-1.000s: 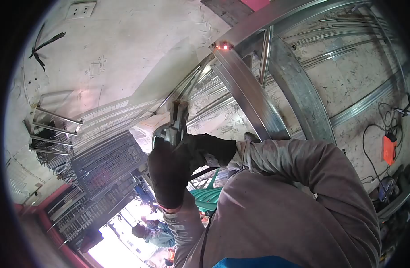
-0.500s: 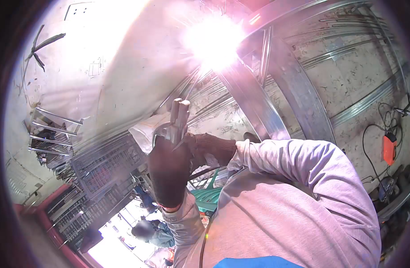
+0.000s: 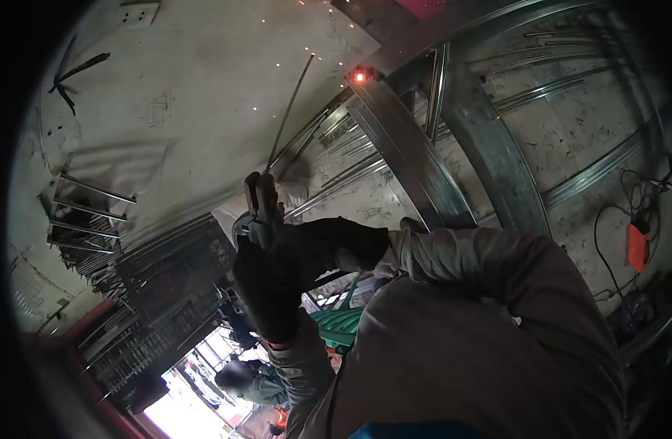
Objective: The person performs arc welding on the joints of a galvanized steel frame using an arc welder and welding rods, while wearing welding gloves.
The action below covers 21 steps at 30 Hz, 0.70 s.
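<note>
Glowing orange weld spot [image 3: 359, 75] sits top centre of frame, on end of galvanized steel channel [image 3: 413, 157]. Welding rod [image 3: 288, 110] runs from electrode holder [image 3: 259, 208] up toward it, tip clear of joint.

Risk, my guess: sparks are scattered upper middle; joint looks hot enough to burn you, and bare rod could arc if it brushes channel.

Your gloved hands: lower one [image 3: 266, 282] fully curled, fingers clamped round holder handle. Other glove [image 3: 336, 245] closed against it, bracing; left vs right hard to tell.
</note>
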Tool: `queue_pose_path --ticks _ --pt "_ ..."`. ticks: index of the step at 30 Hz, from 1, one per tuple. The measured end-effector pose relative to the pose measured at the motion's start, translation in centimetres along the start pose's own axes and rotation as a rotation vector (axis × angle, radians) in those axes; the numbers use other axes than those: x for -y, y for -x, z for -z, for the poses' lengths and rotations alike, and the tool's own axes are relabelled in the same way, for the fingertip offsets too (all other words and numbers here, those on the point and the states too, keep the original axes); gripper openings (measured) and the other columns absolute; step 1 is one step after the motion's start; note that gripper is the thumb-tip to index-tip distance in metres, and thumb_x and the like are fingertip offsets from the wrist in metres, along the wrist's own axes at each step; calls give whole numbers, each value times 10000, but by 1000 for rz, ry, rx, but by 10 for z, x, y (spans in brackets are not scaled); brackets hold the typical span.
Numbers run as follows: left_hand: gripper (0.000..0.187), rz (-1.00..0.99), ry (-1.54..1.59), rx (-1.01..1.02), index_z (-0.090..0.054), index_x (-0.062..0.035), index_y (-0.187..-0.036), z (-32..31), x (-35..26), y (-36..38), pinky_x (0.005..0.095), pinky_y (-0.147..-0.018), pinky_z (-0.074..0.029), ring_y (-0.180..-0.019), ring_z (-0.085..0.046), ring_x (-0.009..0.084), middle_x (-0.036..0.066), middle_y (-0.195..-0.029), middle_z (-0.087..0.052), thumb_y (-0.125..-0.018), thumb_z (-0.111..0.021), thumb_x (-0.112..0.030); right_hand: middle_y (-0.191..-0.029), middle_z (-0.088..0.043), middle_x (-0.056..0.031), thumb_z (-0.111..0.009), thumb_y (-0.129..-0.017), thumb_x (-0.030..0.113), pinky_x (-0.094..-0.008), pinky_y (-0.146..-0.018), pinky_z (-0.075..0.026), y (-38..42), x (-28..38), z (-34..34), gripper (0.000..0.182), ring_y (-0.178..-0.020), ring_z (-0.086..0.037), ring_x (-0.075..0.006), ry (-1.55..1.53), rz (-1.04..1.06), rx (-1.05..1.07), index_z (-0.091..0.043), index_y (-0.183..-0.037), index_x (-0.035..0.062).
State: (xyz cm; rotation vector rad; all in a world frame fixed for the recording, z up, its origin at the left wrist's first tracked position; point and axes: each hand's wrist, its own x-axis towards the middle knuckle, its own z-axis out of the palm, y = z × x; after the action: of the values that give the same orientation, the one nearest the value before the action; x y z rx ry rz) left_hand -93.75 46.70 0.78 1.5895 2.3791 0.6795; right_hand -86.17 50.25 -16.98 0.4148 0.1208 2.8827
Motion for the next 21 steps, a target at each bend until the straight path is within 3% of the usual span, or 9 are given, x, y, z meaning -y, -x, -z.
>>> queue_pose_path --ticks 4,6,11,12,14,15,17,20,21 --pt "308 202 161 -38 -664 44 -1234 3 -5 1 226 -558 -402 -634 -545 55 6 -794 -622 -1021 -608 -171 -1271 -677 -161 -586 -1054 239 -441 -1017 -553 3 8 -18 364 -1163 -682 -285 -33 3 63 -596 -1309 -21" --pt "351 352 314 -131 -642 74 -1259 12 1 1 229 -546 -398 -591 -532 68 5 -735 -592 -1030 -606 -190 -1238 -685 -157 -596 -1048 282 -458 -1024 -550 0 10 -20 387 -1127 -701 -292 117 -81 -88 -606 -1306 -7" --pt "385 178 460 -176 -599 63 -1331 39 30 4 228 -540 -402 -568 -518 73 -5 -712 -564 -1051 -580 -201 -1177 -705 -150 -641 -1020 291 -439 -1006 -559 2 17 -10 384 -1097 -707 -283 296 -178 -1 -619 -1271 0" --pt "386 259 445 -199 -594 49 -1346 42 43 0 228 -540 -402 -575 -524 75 -1 -712 -561 -1064 -560 -211 -1182 -703 -152 -634 -1026 281 -443 -1010 -557 5 28 -12 389 -1110 -703 -286 892 50 139 -607 -1291 -2" --pt "392 331 513 -224 -576 22 -1382 43 62 8 236 -537 -413 -600 -553 85 15 -731 -582 -1085 -511 -225 -1218 -692 -157 -608 -1042 258 -460 -1016 -554 11 32 -15 398 -1140 -691 -299 1102 137 76 -576 -1339 -5" --pt "397 305 603 -229 -562 9 -1403 43 67 11 244 -534 -424 -618 -575 95 28 -749 -607 -1094 -483 -229 -1251 -679 -161 -588 -1053 249 -471 -1025 -548 10 35 -11 401 -1163 -681 -308 1027 40 -21 -560 -1364 -3" --pt "382 167 729 -253 -612 52 -1307 38 93 20 247 -616 -498 -705 -640 107 53 -791 -692 -1035 -550 -209 -1308 -656 -167 -546 -1072 232 -488 -1048 -533 11 49 2 405 -1208 -659 -325 937 -46 -92 -533 -1402 -1" --pt "378 149 814 -125 -658 32 -1068 33 144 31 287 -590 -505 -673 -655 156 108 -871 -735 -1015 -644 -342 -1342 -640 -175 -503 -1086 236 -502 -1085 -507 22 66 -6 417 -1252 -635 -339 790 -53 -67 -512 -1430 0" --pt "367 154 877 -56 -665 31 -1050 24 167 33 284 -583 -502 -658 -646 156 110 -866 -735 -1001 -655 -332 -1336 -643 -178 -500 -1086 253 -505 -1094 -499 22 67 -32 431 -1257 -633 -338 880 -79 -89 -508 -1435 1"
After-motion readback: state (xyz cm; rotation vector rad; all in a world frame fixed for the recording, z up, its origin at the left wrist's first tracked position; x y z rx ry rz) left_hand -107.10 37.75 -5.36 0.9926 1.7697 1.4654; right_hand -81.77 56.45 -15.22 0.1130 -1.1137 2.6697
